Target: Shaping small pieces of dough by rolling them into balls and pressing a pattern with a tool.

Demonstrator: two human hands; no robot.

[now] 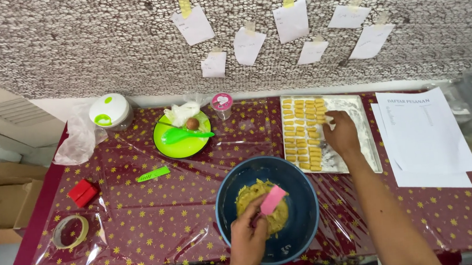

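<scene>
Pink plastic scraper (273, 199), gripped by the left hand (249, 236), rests on yellow dough inside the dark blue bowl (305, 221), while the right hand (341, 133), beyond that bowl, pinches a dough piece (328, 120) over the metal tray (367, 135).

Counter (159, 208) — open stretch at centre-left, between the green plate (182, 136) and the blue bowl (267, 209); only a small green tool (153, 174) lies in it. Left edge is partly blocked: red box (83, 192), tape roll (70, 231), and a crumpled plastic bag (78, 138) beside a white lidded container (110, 111) at the back. A narrow lane runs between the plate and the baking tray (368, 141), with a small pink-lidded jar (222, 105) at its far end. The right arm crosses the gap between bowl and tray. Right of the tray, paper sheets (427, 137) lie flat — low, passable over. Front right corner is bare cloth.
</scene>
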